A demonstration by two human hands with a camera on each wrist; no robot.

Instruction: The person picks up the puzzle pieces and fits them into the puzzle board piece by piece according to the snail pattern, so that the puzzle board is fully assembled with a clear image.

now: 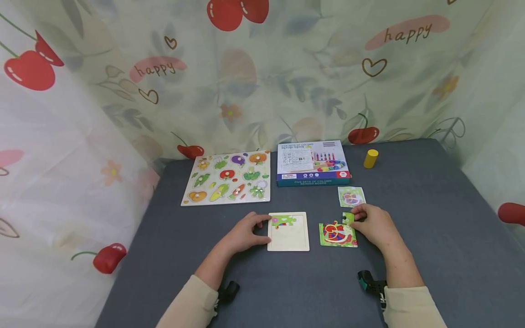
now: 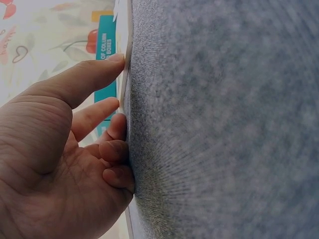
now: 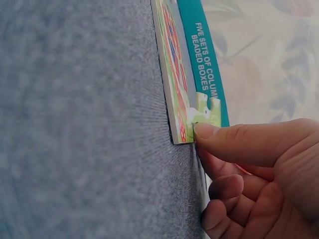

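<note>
Pinching right grip (image 1: 374, 223), green piece (image 1: 347, 218) part-covered

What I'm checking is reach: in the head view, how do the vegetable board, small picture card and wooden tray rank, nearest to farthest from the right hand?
1. Small picture card: just beyond the right hand.
2. Wooden tray: to its left, at the left hand.
3. Vegetable board: farther left, toward the back edge.

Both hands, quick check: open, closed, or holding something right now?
Left hand: open, touching the puzzle tray at its left edge.
Right hand: closed, pinching a green puzzle piece.
</note>
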